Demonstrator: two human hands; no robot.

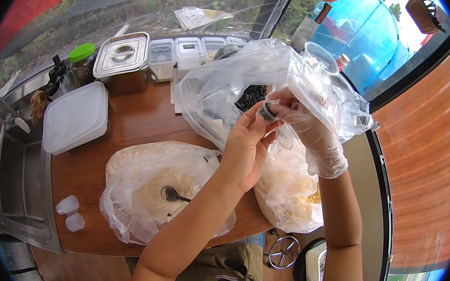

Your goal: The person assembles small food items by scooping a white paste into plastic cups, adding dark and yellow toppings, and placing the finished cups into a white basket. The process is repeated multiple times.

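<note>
My bare left hand (245, 152) is closed around a small clear plastic cup (266, 115) with something dark inside. A clear round flap (285, 137), perhaps its lid, hangs just below. My right hand (310, 131), in a thin clear glove, has its fingers bent together at the cup's mouth; what they pinch is hidden. Both hands are over the near side of a large open clear bag (202, 82), where dark dried shreds (252, 97) show. Nearer, left of my left forearm, another clear bag (127, 205) holds beige powder (151, 195) with a black spoon (170, 194) in it.
Under my hands stands a bag of yellowish crumbs (280, 195). Two small clear containers (68, 205) lie by the sink (24, 189). A white lidded box (76, 117), a steel lidded pan (121, 55), a green-lidded jar (82, 54) and clear boxes (189, 51) line the back.
</note>
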